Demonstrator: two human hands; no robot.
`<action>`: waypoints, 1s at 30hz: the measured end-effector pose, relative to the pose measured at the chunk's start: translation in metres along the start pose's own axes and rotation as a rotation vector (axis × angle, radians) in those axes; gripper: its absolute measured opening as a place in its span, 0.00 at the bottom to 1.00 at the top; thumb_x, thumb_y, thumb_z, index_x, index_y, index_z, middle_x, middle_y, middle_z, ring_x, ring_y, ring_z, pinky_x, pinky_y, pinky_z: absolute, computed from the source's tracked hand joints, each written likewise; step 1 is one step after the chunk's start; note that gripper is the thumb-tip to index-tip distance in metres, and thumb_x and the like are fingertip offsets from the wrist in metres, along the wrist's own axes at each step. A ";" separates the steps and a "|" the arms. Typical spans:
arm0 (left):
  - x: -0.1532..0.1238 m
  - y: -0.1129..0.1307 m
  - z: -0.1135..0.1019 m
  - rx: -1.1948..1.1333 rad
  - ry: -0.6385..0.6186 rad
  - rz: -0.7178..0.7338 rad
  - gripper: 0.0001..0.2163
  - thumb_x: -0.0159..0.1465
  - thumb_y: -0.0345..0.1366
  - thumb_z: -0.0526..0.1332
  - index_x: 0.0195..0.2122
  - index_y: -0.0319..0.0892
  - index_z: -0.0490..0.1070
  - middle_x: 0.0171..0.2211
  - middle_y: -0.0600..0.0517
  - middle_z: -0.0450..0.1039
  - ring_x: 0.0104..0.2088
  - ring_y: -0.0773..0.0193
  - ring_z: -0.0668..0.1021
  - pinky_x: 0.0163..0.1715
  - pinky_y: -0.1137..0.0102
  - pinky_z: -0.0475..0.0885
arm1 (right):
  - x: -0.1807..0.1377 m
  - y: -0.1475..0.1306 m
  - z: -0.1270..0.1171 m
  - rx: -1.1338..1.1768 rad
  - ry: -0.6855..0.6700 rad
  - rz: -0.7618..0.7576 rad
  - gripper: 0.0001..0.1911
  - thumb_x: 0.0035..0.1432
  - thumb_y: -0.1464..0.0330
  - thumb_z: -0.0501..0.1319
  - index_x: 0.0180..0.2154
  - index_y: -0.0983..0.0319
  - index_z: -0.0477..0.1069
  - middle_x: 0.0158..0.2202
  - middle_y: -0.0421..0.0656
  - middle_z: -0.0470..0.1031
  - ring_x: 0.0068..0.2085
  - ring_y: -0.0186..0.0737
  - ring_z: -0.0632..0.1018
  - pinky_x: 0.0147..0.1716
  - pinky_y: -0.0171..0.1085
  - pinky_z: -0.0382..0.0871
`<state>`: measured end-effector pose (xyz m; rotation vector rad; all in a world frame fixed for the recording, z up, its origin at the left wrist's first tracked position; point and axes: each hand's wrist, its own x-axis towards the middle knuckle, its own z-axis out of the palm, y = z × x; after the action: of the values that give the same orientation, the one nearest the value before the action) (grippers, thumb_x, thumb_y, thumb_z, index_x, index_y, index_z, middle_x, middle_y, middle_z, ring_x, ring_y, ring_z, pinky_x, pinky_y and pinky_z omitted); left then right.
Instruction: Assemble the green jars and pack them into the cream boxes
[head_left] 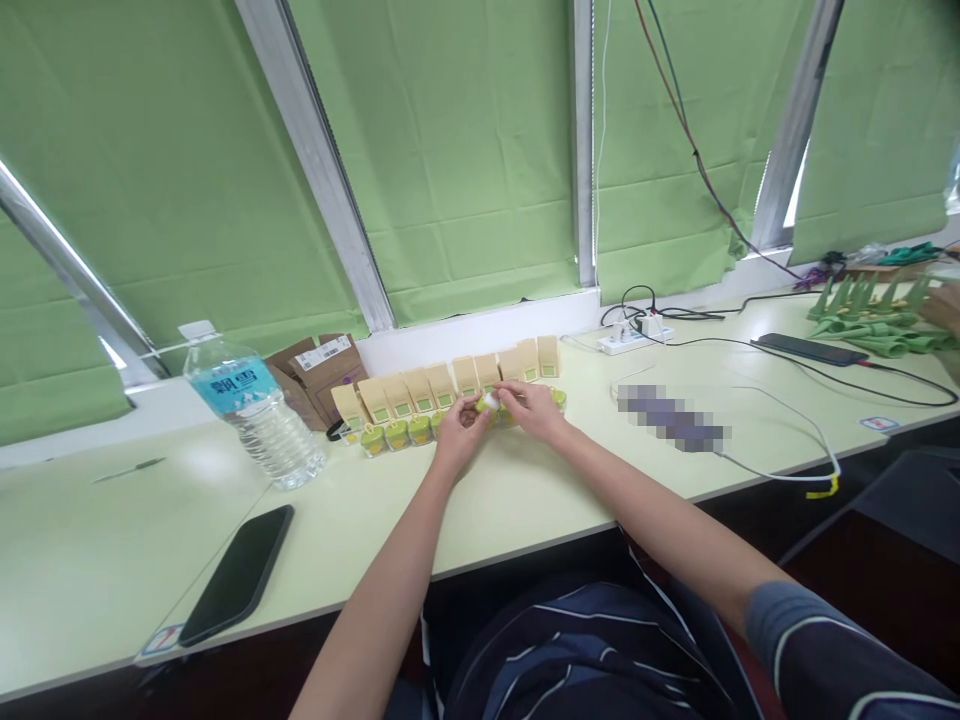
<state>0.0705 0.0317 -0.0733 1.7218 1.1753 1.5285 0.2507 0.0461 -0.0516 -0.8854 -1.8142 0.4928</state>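
Observation:
My left hand [459, 428] and my right hand [531, 408] meet over the pale green table [525, 500], both pinching one small yellow-green jar with a white top [488, 403]. Their fingers are curled around it. Just left of the hands stands a short row of small yellow-green jars [396, 434]. Behind them a long row of small tan cartons with green labels [450, 380] lines the table's back edge.
A water bottle [251, 410] stands at the left, a black phone [238, 572] lies near the front edge. Brown cardboard boxes [319, 370] sit behind the cartons. A power strip [636, 338] with cables, another dark phone [810, 349] and green cone pieces [874, 320] lie to the right.

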 end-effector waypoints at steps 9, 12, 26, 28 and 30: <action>-0.004 0.006 0.006 0.032 -0.009 0.074 0.21 0.57 0.43 0.69 0.49 0.40 0.72 0.42 0.43 0.77 0.41 0.60 0.79 0.44 0.63 0.74 | 0.000 0.001 -0.005 0.025 -0.016 -0.015 0.24 0.69 0.55 0.48 0.51 0.58 0.77 0.44 0.43 0.82 0.48 0.45 0.80 0.50 0.42 0.71; -0.001 0.002 0.001 0.076 0.070 0.042 0.20 0.56 0.43 0.69 0.48 0.39 0.73 0.41 0.44 0.78 0.38 0.61 0.79 0.42 0.64 0.74 | -0.001 0.000 -0.007 0.139 0.020 -0.052 0.27 0.69 0.54 0.46 0.53 0.60 0.75 0.38 0.44 0.83 0.49 0.44 0.80 0.51 0.42 0.71; -0.003 0.011 0.002 0.038 0.073 0.056 0.21 0.56 0.44 0.69 0.47 0.39 0.72 0.42 0.44 0.77 0.36 0.63 0.78 0.38 0.67 0.74 | -0.002 0.004 -0.009 0.260 0.059 -0.084 0.29 0.70 0.52 0.43 0.59 0.61 0.68 0.36 0.45 0.82 0.49 0.44 0.79 0.55 0.44 0.69; -0.003 0.010 0.002 0.063 0.106 0.048 0.21 0.55 0.44 0.70 0.47 0.39 0.72 0.42 0.44 0.77 0.36 0.63 0.78 0.38 0.67 0.74 | -0.002 0.005 -0.008 0.306 0.099 -0.082 0.30 0.70 0.51 0.43 0.57 0.62 0.69 0.29 0.43 0.79 0.41 0.42 0.80 0.48 0.42 0.73; -0.003 0.010 0.002 0.054 0.097 0.049 0.21 0.55 0.44 0.70 0.47 0.40 0.72 0.42 0.44 0.77 0.36 0.63 0.78 0.38 0.67 0.74 | -0.002 0.006 -0.007 0.296 0.073 -0.061 0.28 0.69 0.52 0.45 0.57 0.61 0.69 0.33 0.43 0.79 0.40 0.41 0.80 0.44 0.40 0.75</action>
<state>0.0747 0.0248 -0.0664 1.7406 1.2412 1.6397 0.2593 0.0480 -0.0543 -0.6353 -1.6443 0.6617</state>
